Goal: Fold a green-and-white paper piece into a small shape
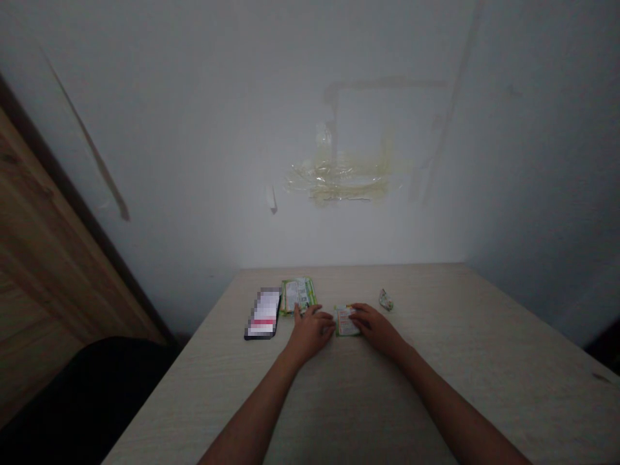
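A small green-and-white printed packet (343,323) lies flat on the table between my hands. My right hand (380,328) has its fingers curled over the right side of this packet, holding it against the tabletop. Just left of it, my left hand (310,332) rests with its fingers apart, the fingertips close to the packet's left edge. Whether they touch it I cannot tell. A larger green-and-white packet (298,294) lies beyond my left hand, and one finger reaches its lower edge. The print on both packets is too small to read.
The pale wood-grain table (339,400) meets a grey wall (203,129) bearing yellowed tape (349,184). A phone (264,313) with a blurred-out screen lies left of the larger packet. Behind my right hand is a small crumpled wrapper (386,299). A black shape (111,387) stands at lower left.
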A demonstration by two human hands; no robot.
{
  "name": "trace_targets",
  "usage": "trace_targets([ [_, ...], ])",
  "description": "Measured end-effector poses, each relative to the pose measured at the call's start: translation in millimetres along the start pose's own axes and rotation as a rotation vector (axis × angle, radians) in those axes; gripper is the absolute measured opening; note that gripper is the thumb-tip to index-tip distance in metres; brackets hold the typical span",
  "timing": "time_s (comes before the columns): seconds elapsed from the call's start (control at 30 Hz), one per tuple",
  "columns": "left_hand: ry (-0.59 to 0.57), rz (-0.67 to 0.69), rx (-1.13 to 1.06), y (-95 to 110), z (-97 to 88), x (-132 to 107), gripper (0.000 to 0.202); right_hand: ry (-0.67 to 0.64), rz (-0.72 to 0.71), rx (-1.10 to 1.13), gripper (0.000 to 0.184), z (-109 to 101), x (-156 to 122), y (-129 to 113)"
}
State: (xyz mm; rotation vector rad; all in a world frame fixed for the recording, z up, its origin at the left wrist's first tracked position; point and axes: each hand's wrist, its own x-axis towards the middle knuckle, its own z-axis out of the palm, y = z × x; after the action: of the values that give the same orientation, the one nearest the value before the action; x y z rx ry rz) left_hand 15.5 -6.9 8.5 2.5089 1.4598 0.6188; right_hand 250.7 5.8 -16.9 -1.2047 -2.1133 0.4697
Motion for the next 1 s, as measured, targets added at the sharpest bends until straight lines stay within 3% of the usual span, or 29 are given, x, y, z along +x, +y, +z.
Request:
trace_targets([
  [0.4, -0.004, -0.009, 0.025, 3.3, -0.6, 0.5, 0.023, -0.010, 0.005, -0.020, 0.029, -1.6, -0.2, -9.2],
  [1.0, 0.005, -0.005, 0.032, 0.3, 2.7, 0.6, 0.021, -0.003, -0.021, -0.013, 0.028, 2.5, 0.2, -4.1],
])
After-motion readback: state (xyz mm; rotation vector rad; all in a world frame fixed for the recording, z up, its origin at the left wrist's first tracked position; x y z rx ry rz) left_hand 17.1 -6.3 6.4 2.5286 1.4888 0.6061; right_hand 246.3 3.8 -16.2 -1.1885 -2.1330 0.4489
